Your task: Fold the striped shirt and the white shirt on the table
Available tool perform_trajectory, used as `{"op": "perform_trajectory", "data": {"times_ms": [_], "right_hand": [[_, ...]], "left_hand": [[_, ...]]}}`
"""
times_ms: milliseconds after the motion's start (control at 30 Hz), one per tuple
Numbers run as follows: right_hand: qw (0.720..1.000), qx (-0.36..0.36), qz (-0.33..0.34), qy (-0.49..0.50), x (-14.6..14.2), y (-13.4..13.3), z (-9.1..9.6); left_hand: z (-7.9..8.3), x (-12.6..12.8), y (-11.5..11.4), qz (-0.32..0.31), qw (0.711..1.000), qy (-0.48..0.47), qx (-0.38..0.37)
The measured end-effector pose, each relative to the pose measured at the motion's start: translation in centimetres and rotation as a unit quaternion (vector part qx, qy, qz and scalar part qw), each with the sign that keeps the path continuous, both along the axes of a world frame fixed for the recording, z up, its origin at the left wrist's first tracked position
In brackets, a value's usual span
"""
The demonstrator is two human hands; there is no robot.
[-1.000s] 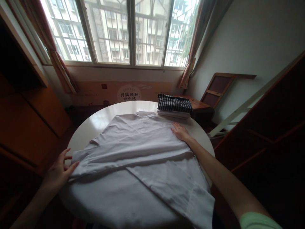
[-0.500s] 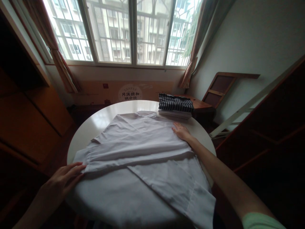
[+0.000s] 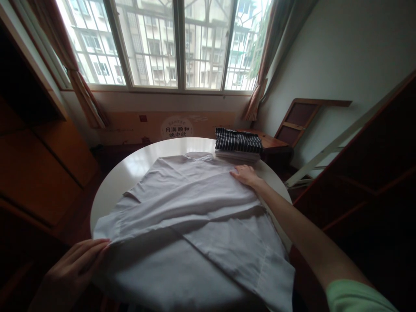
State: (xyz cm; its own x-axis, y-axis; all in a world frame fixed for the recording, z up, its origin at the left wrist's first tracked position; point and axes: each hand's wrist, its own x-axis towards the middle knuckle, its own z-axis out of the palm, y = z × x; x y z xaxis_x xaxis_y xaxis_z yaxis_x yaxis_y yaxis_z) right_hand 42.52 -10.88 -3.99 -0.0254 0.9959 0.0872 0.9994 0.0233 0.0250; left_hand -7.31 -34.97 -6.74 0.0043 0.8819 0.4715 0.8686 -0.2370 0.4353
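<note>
A white shirt (image 3: 182, 186) lies spread over a round table, its collar toward the window. One sleeve is laid across the body toward the left, and the other hangs down toward the front right. At the left edge my left hand (image 3: 78, 260) pinches the end of the crossing sleeve between thumb and fingers. My right hand (image 3: 246, 175) rests at the shirt's right shoulder, its fingers bent and closed on the cloth there. The lower part of the shirt drapes over the near side of the table.
Behind my right hand a folded black-and-white striped garment (image 3: 238, 139) sits on folded white cloth (image 3: 238, 154). The white table top (image 3: 113, 182) shows at the left. A wooden chair (image 3: 297, 119) and a white ladder-like frame (image 3: 320, 158) stand at the right, wooden cabinets (image 3: 39, 169) at the left.
My left hand has drawn the sleeve end down and to the left, pulling the cloth into slanting folds. My right hand has shifted slightly left, its fingers now more bent.
</note>
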Motion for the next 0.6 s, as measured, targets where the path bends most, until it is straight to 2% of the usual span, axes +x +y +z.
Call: {"op": "perform_trajectory", "data": {"times_ms": [100,267,367,467,533,567,600], "right_hand": [[1.000,0.000,-0.002,0.007,-0.2,-0.5,-1.0],[0.999,-0.029,-0.006,0.040,-0.1,-0.7,-1.8],[0.999,-0.032,-0.010,0.038,0.0,-0.5,-1.9],[0.999,-0.034,-0.014,0.037,0.0,-0.3,-2.0],[0.999,-0.036,-0.015,0.037,0.1,-0.2,-2.1],[0.999,-0.036,-0.015,0.037,0.1,-0.2,-2.1],[0.998,-0.037,-0.015,0.038,0.1,-0.1,-2.2]], "left_hand": [[-0.5,-0.3,-0.3,-0.034,0.999,-0.003,-0.028],[0.3,0.0,0.3,0.083,0.987,-0.101,-0.092],[1.1,0.2,1.1,0.118,0.966,-0.171,-0.156],[1.3,0.0,1.3,0.120,0.928,-0.281,-0.216],[1.2,0.0,1.1,0.127,0.899,-0.357,-0.219],[1.2,0.1,0.9,0.125,0.892,-0.375,-0.221],[1.3,0.2,0.7,0.120,0.897,-0.368,-0.214]]}}
